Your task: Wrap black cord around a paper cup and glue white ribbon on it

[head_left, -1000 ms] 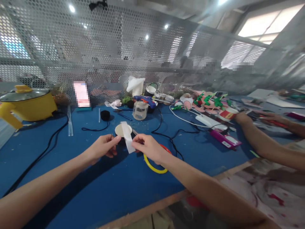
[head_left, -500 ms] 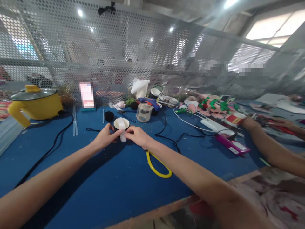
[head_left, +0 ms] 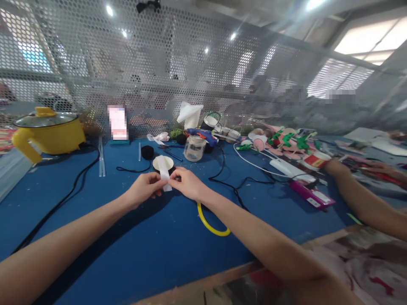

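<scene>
A small round piece [head_left: 170,162], cream on top and black around the side, sits on the blue tabletop. Across it lies a white strip [head_left: 163,165], its near end hanging over the front edge. My left hand [head_left: 149,186] is closed, with thumb and fingertips pinching the strip's left edge near that end. From the other side my right hand [head_left: 187,183] pinches the strip too, its knuckles close beside the round piece. Just behind is a black ball of yarn [head_left: 147,152], with a thin black cord trailing left. The underside of the round piece is hidden.
A clear jar [head_left: 194,149] and a blue glue gun [head_left: 203,135] stand behind my right hand. A yellow ring-shaped handle [head_left: 211,226] lies under my right forearm. Left is a yellow pot [head_left: 60,137]; right, a purple box [head_left: 311,195] and a co-worker's arm [head_left: 356,190].
My left hand has shifted from the side of the round piece to the strip's near end, meeting my right fingertips there. The strip now slants slightly. The view has moved a little.
</scene>
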`<state>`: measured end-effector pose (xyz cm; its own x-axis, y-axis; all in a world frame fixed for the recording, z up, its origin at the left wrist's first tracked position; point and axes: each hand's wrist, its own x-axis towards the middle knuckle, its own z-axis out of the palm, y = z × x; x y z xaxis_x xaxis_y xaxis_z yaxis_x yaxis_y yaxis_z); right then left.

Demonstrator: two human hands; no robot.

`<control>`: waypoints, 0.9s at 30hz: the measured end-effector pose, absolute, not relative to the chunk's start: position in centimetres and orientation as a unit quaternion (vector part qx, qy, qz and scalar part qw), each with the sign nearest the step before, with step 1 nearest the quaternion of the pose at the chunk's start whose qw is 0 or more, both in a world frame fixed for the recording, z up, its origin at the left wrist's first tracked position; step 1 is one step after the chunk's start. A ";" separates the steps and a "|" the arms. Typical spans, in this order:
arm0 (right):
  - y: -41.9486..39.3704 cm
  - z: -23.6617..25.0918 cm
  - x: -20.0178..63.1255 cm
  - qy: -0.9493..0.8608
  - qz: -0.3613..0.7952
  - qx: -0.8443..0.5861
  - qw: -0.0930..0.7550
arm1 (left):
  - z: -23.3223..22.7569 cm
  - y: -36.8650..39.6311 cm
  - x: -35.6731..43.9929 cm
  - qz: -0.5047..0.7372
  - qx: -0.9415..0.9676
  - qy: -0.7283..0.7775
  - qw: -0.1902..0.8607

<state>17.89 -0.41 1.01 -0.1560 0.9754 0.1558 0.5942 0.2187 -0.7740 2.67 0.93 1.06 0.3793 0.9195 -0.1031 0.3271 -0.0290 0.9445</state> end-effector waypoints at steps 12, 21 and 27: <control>-2.2 1.0 18.0 -0.722 0.124 -0.532 0.425 | 2.6 -0.7 2.3 0.372 0.801 0.429 0.188; -2.8 1.1 17.6 -0.749 0.185 -0.496 0.398 | 2.8 -2.3 3.2 0.356 0.828 0.313 0.299; -2.9 2.2 19.0 -0.716 0.195 -0.528 0.412 | 5.1 -0.9 1.7 0.334 0.790 0.426 0.289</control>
<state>18.98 -2.86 2.24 -0.1015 0.9177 0.3841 0.5957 0.3653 -0.7153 1.74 -0.87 5.13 0.4147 0.8654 0.2812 0.4803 -0.4706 0.7402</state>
